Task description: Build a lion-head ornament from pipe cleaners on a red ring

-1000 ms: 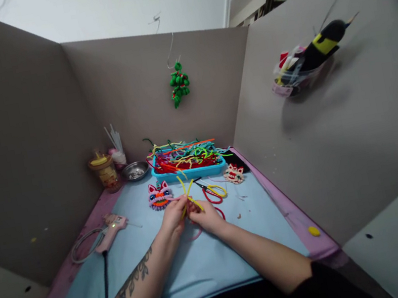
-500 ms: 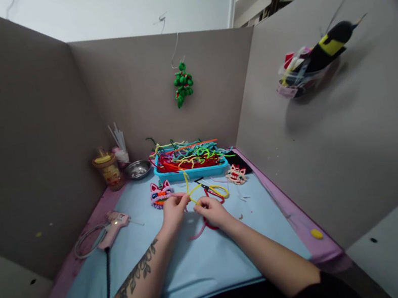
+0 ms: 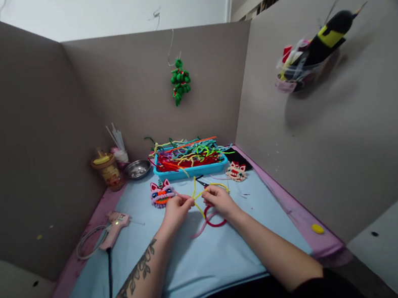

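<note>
Between my two hands runs a yellow pipe cleaner [image 3: 197, 196] with crossing ends that stick up and down. My left hand [image 3: 177, 211] pinches it at the crossing. My right hand [image 3: 220, 200] grips another part of it a short way to the right. Partly under my right hand lie scissors [image 3: 215, 217] with red and yellow handles, and a pink pipe cleaner [image 3: 199, 232] curls beside them. Just beyond my left hand sits a pink and purple lion-head figure [image 3: 162, 194] with an orange nose. A cream and red lion-head figure [image 3: 236, 171] lies further right.
A blue tray [image 3: 191, 172] heaped with colourful pipe cleaners stands at the back. To the left are a pink glue gun [image 3: 116, 227] with its cord, a metal bowl [image 3: 138, 169] and a lidded cup [image 3: 110, 174]. A green ornament [image 3: 180, 83] hangs on the back panel.
My right hand has moved up and to the right, drawing the yellow pipe cleaner out between my hands. More of the red scissor handle shows. The view has shifted slightly.
</note>
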### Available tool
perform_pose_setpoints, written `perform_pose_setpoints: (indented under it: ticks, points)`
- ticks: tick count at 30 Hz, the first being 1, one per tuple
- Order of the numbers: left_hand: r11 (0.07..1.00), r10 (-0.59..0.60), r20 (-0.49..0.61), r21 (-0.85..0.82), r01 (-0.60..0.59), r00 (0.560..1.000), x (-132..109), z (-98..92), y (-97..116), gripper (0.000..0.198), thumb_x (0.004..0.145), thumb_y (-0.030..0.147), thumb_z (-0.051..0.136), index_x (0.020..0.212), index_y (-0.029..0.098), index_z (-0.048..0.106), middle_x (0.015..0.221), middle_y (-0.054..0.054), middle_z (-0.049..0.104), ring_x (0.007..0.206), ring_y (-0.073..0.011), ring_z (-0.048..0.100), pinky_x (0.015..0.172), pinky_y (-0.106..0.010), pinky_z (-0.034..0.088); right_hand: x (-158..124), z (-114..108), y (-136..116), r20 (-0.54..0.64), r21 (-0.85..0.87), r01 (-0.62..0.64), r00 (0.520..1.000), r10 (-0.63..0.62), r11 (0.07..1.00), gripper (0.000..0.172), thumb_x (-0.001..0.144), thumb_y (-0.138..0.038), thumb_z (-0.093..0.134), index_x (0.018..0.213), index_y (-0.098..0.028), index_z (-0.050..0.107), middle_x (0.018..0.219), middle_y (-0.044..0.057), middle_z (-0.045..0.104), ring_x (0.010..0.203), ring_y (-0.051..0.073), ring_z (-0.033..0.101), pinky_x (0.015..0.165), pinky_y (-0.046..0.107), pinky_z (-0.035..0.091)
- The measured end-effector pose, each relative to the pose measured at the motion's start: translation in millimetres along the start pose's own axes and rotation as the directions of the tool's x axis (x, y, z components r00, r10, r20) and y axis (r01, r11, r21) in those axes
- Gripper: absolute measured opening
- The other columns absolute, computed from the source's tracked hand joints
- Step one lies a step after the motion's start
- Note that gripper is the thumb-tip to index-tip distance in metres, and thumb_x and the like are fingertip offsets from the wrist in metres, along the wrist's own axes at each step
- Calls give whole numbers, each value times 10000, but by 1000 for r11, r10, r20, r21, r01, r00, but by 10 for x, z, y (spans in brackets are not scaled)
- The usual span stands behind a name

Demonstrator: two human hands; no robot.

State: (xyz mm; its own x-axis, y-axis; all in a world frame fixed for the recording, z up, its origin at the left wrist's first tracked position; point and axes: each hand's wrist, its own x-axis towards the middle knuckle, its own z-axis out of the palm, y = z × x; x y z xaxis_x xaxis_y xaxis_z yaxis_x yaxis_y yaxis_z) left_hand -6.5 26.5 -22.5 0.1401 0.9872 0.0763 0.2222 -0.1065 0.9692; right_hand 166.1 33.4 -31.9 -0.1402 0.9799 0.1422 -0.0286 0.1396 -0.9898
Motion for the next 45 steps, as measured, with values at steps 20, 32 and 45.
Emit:
perform_pose_setpoints:
  ticks: [20,32,45]
  points:
    - [982,-11,24,-190,15,1000,4,10,-8,439,635,351,695,990,136,552,724,-27,616,620,-129,574,577,-241,425,-4,137,109,39,113,-94,995,90,989,263,638,-383,673,586,-135,601,484,-17,538,453,82,448,442,199,296]
    - [973,128,-179,-168,-159,975,59,-183,65,420,708,440,627,992,133,593,921,-115,672,921,-229,618,798,-347,461,-32,129,136,72,-127,-84,993,94,988,192,693,-292,587,632,-123,653,510,6,580,443,93,469,435,202,326]
    - [670,701,-48,386,-634,711,-107,-227,228,111,761,212,611,833,211,696,763,-46,693,775,-167,607,754,-320,465,-163,183,-10,129,-652,454,856,-501,608,147,804,-162,464,799,-177,610,774,61,603,766,179,548,726,290,419]
